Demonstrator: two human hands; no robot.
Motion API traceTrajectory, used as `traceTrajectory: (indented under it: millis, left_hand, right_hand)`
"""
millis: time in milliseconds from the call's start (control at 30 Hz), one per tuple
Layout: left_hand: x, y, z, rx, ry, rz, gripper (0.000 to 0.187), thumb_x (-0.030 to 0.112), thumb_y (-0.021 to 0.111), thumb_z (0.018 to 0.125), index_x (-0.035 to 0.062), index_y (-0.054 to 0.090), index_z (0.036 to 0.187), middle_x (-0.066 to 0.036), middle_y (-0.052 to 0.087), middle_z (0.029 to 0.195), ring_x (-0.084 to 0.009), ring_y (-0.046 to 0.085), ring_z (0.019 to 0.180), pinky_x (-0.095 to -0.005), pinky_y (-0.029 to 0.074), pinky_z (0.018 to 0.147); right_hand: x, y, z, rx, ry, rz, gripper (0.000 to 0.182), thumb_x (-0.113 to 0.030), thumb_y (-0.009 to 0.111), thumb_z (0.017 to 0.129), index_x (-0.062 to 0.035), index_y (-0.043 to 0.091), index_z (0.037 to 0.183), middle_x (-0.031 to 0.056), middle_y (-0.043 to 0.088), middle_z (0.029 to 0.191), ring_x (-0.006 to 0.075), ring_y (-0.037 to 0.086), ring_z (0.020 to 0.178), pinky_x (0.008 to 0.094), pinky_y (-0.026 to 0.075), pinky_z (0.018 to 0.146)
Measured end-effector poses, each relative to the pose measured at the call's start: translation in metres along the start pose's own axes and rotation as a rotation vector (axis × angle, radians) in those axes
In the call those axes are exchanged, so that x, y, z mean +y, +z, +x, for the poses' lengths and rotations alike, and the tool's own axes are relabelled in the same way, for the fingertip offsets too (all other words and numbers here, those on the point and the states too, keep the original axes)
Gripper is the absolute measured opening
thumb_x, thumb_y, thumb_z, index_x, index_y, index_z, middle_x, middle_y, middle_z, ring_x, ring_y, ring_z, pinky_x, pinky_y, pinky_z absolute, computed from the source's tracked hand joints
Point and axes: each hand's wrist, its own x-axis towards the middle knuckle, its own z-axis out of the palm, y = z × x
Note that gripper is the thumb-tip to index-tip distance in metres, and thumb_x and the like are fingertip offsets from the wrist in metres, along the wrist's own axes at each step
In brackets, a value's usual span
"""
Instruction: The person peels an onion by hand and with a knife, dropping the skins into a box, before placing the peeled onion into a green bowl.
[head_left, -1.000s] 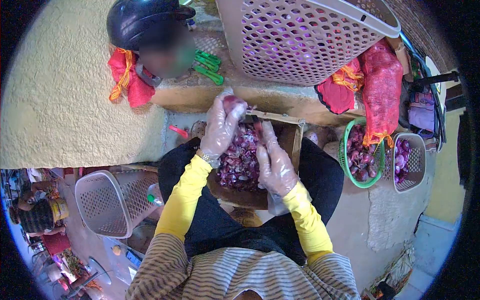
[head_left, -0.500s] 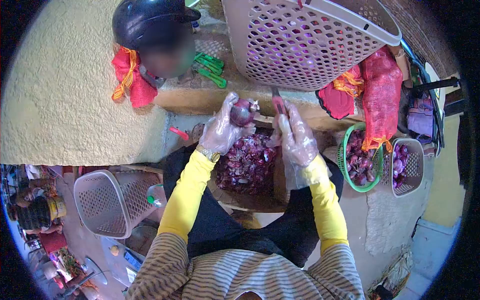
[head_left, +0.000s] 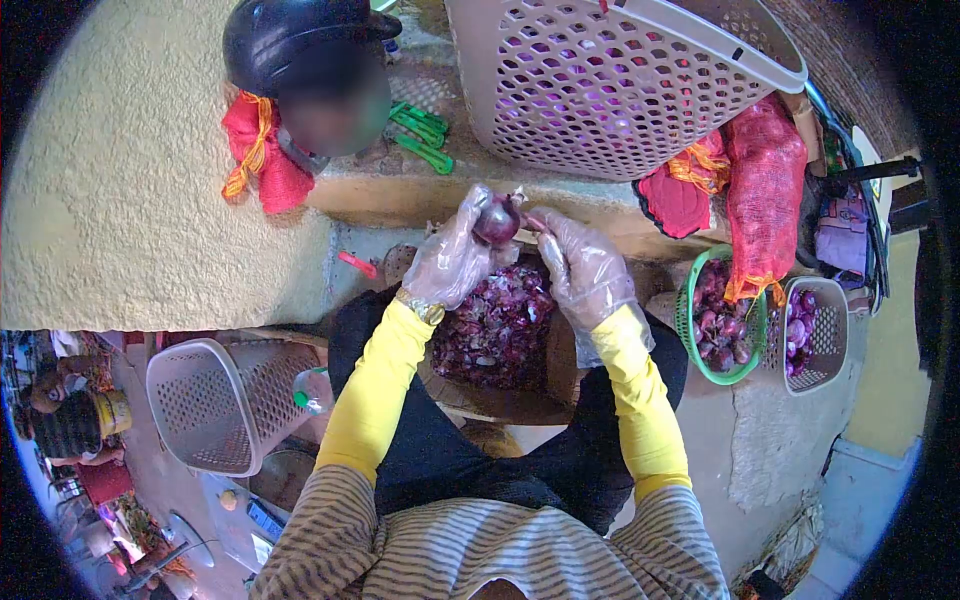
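In its transparent plastic glove, my left hand (head_left: 448, 258) is closed around a red onion (head_left: 497, 220) whose pale dry tip points up. My right hand (head_left: 588, 265), gloved the same way, grips a small knife (head_left: 536, 226) with a pink handle, close against the onion's right side. Its blade is mostly hidden. Below both hands, a container (head_left: 562, 385) between my knees holds a heap of dark red onion skins (head_left: 490, 335).
A large crate (head_left: 590, 90) stands on the ledge ahead. To the right are a red mesh sack (head_left: 765, 190), a green basket of onions (head_left: 685, 320) and a smaller basket (head_left: 835, 345). Left are another crate (head_left: 205, 400) and a person in a helmet (head_left: 300, 40). Green-handled tools (head_left: 422, 135) lie on the ledge.
My right hand has moved left, bringing the knife from apart to the onion's side. My left hand has shifted slightly right with the onion.
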Motion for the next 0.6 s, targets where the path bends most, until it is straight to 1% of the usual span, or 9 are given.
traceTrajectory:
  millis: [67,133,167,233,267,333,467,533,600]
  left_hand:
    - [-0.002,-0.002,0.001,-0.034,-0.013,0.008,0.045,0.045,0.047,0.106,0.0082,0.057,0.131,-0.006,0.063,0.121,-0.0172,0.061,0.102,-0.0344,0.056,0.081]
    - [0.000,0.004,-0.006,-0.007,-0.022,0.072,0.042,0.048,0.051,0.104,0.0096,0.060,0.120,-0.006,0.063,0.107,-0.0152,0.061,0.090,-0.0310,0.056,0.075]
    - [-0.005,-0.005,-0.002,-0.005,-0.023,0.072,0.042,0.048,0.051,0.104,0.0096,0.060,0.120,-0.006,0.063,0.107,-0.0152,0.061,0.090,-0.0310,0.056,0.075]
    - [-0.013,-0.015,0.002,0.093,0.160,0.434,0.041,0.046,0.050,0.105,0.0092,0.059,0.120,-0.006,0.062,0.107,-0.0147,0.061,0.088,-0.0286,0.055,0.073]
    - [-0.016,-0.022,0.001,0.094,0.160,0.433,0.041,0.046,0.050,0.105,0.0092,0.059,0.120,-0.006,0.062,0.107,-0.0147,0.061,0.088,-0.0286,0.055,0.073]
    - [0.001,0.001,-0.014,0.057,0.015,0.320,0.050,0.045,0.040,0.109,0.0047,0.056,0.133,-0.007,0.066,0.111,-0.0143,0.061,0.084,-0.0280,0.052,0.074]
    - [-0.003,-0.008,-0.009,-0.046,-0.002,0.216,0.047,0.043,0.042,0.108,0.0038,0.057,0.129,-0.008,0.067,0.111,-0.0151,0.062,0.087,-0.0287,0.053,0.076]
    - [-0.005,-0.003,-0.011,0.087,0.036,0.222,0.043,0.041,0.044,0.108,0.0042,0.058,0.125,-0.009,0.067,0.112,-0.0172,0.064,0.093,-0.0293,0.054,0.077]
    - [-0.006,-0.007,-0.010,0.068,0.029,0.220,0.041,0.040,0.045,0.108,0.0051,0.058,0.125,-0.009,0.066,0.114,-0.0181,0.065,0.097,-0.0303,0.055,0.078]
  right_hand:
    - [0.008,0.003,0.000,0.014,-0.014,-0.072,0.028,-0.018,0.057,0.098,-0.0044,0.065,0.121,0.0230,0.069,0.102,0.0405,0.068,0.094,0.0467,0.054,0.083]
    - [0.007,0.004,-0.002,0.009,0.009,-0.059,0.028,-0.018,0.057,0.098,-0.0043,0.065,0.121,0.0230,0.069,0.102,0.0405,0.068,0.094,0.0468,0.054,0.084]
    - [0.007,0.005,-0.003,0.004,0.032,-0.046,0.028,-0.018,0.057,0.098,-0.0043,0.065,0.121,0.0230,0.069,0.103,0.0406,0.068,0.094,0.0469,0.054,0.084]
    - [0.009,0.007,-0.006,-0.006,0.031,-0.028,0.029,-0.018,0.057,0.098,-0.0044,0.064,0.123,0.0235,0.069,0.103,0.0411,0.067,0.094,0.0475,0.054,0.084]
    - [0.010,0.009,-0.007,-0.015,0.027,-0.012,0.030,-0.018,0.057,0.098,-0.0045,0.063,0.124,0.0241,0.069,0.103,0.0416,0.067,0.094,0.0481,0.054,0.084]
    - [0.010,0.015,-0.012,-0.028,0.055,-0.031,0.031,-0.019,0.056,0.098,-0.0046,0.061,0.125,0.0251,0.069,0.102,0.0423,0.067,0.094,0.0493,0.053,0.083]
    - [-0.004,0.022,-0.018,-0.057,0.188,-0.150,0.031,-0.019,0.055,0.100,-0.0048,0.057,0.127,0.0275,0.068,0.102,0.0439,0.067,0.094,0.0522,0.053,0.080]
    - [-0.007,0.024,-0.022,-0.072,0.215,-0.193,0.031,-0.019,0.055,0.100,-0.0048,0.057,0.127,0.0275,0.068,0.103,0.0439,0.067,0.095,0.0522,0.054,0.080]
    - [-0.010,0.025,-0.022,-0.082,0.244,-0.238,0.031,-0.020,0.055,0.101,-0.0048,0.057,0.127,0.0275,0.068,0.105,0.0439,0.067,0.095,0.0522,0.054,0.079]
